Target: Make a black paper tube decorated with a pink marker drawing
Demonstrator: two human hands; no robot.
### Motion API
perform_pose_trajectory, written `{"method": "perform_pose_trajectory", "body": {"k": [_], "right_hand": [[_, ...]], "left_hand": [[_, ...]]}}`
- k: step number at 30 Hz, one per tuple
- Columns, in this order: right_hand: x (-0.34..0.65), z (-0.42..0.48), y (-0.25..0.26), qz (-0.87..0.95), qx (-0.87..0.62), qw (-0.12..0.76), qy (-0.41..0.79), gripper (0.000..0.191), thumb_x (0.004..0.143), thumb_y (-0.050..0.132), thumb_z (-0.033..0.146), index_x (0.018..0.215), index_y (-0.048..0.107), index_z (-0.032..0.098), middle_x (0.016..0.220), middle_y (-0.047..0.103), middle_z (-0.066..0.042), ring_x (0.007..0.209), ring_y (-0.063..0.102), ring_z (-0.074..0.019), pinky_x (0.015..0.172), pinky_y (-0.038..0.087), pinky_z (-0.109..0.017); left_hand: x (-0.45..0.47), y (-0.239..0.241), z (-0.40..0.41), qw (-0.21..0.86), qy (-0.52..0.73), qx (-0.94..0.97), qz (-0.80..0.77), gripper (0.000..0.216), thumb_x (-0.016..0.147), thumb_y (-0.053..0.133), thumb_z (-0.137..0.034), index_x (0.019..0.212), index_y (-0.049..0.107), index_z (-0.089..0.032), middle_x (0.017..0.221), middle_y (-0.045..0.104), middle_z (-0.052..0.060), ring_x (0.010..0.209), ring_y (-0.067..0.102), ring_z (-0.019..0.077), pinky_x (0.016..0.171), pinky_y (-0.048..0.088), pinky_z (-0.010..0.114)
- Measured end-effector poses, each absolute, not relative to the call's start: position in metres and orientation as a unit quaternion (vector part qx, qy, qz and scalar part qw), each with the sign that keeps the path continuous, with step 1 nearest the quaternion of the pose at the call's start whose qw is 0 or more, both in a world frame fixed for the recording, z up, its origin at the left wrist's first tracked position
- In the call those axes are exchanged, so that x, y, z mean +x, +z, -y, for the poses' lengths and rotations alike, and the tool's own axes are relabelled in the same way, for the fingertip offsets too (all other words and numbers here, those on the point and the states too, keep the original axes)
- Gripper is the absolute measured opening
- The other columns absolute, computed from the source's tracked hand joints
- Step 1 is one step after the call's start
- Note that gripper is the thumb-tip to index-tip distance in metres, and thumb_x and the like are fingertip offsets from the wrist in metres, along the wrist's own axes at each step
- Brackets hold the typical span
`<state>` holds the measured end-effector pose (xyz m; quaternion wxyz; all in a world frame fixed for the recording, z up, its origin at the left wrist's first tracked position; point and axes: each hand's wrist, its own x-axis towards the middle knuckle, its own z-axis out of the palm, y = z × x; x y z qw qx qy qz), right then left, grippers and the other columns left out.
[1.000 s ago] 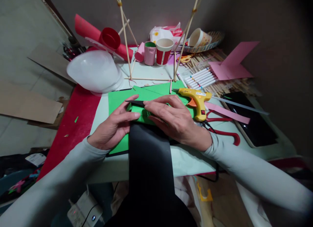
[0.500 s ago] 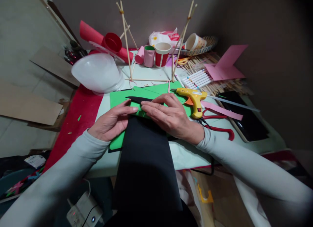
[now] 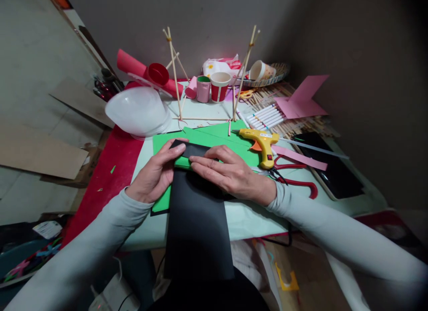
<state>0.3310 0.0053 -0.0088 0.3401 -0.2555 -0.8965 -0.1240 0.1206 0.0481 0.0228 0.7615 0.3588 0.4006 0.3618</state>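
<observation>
Left hand (image 3: 154, 173): flat and spread, holding nothing. Its fingertips press on the left corner of the folded flap (image 3: 194, 149) at the far end of the black paper sheet (image 3: 197, 213).

Right hand (image 3: 231, 173): also flat with fingers extended, nothing gripped. Its fingertips are on the flap's near edge, just right of the left hand's fingertips, and its palm rests on the black sheet.

The black sheet runs from under both hands back toward the person and hangs over the near edge of the desk (image 3: 254, 217). The flap is folded back onto the sheet, just beyond the fingertips.

A green paper sheet (image 3: 217, 139) lies under the black one, showing beyond and to both sides of the hands.

- Yellow glue gun (image 3: 263, 142): just right of the right hand, lying on the green sheet's edge.
- Red-handled scissors (image 3: 301, 182): right of the right wrist, near the glue gun.
- Row of markers (image 3: 265, 117): farther out, beyond the glue gun.
- Bamboo skewer frame (image 3: 175, 74): stands upright beyond both hands.
- White plastic dome (image 3: 138, 110): beyond the left hand.
- Red sheet (image 3: 110, 168): left of the left hand.
</observation>
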Motion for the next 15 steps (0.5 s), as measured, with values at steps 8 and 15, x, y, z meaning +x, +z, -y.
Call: {"method": "perform_pose_trajectory", "body": {"k": [8, 15], "right_hand": [[0.33, -0.006, -0.011, 0.879, -0.271, 0.387, -0.072, 0.033, 0.103, 0.056, 0.013, 0.135, 0.06, 0.015, 0.123, 0.077, -0.013, 0.107, 0.064, -0.0236, 0.09, 0.056, -0.042], [0.347, -0.005, 0.003, 0.711, -0.435, 0.525, 0.172, 0.042, 0.097, 0.067, 0.032, 0.137, 0.056, 0.022, 0.14, 0.064, -0.015, 0.125, 0.063, -0.0272, 0.104, 0.053, -0.047]], "left_hand": [[0.119, 0.021, -0.046, 0.742, 0.36, 0.386, -0.413, 0.04, 0.078, 0.079, -0.02, 0.115, 0.065, -0.023, 0.093, 0.072, 0.001, 0.084, 0.069, 0.0196, 0.07, 0.058, 0.028], [0.116, 0.024, -0.046, 0.726, 0.386, 0.421, -0.383, 0.039, 0.084, 0.075, -0.022, 0.121, 0.064, -0.028, 0.115, 0.073, 0.002, 0.11, 0.069, 0.0272, 0.088, 0.061, 0.038]]}}
